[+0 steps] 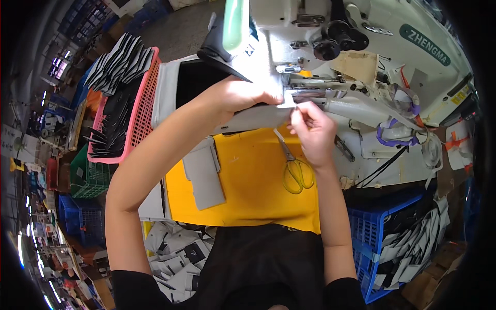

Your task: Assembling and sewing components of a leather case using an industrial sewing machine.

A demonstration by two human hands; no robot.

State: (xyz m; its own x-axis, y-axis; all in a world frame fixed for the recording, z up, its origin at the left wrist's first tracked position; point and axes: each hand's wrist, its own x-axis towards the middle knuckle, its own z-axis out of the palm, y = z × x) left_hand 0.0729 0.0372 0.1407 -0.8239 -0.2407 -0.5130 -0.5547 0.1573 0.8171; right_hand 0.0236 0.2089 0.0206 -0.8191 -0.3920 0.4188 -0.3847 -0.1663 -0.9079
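At the sewing machine's (310,95) needle area, my left hand (245,95) is closed, thumb and fingers pressed together at the edge of a black-and-white fabric piece (235,62). That piece lies on the machine bed and runs under the hand. A small white piece (285,103) shows between the fingertips of both hands. My right hand (312,129) pinches right beside it; what lies between its fingers is too small to make out. Below my right hand, scissors with yellow-green handles (294,175) rest on a yellow cloth (248,181). Grey fabric pieces (206,178) lie on the cloth's left part.
A pink basket (142,108) of black and grey pieces stands at left, with a green crate (88,175) below. At lower right is a blue crate (369,232) full of grey pieces. More pieces (178,258) are heaped by my lap. A pale green object (235,26) juts in above.
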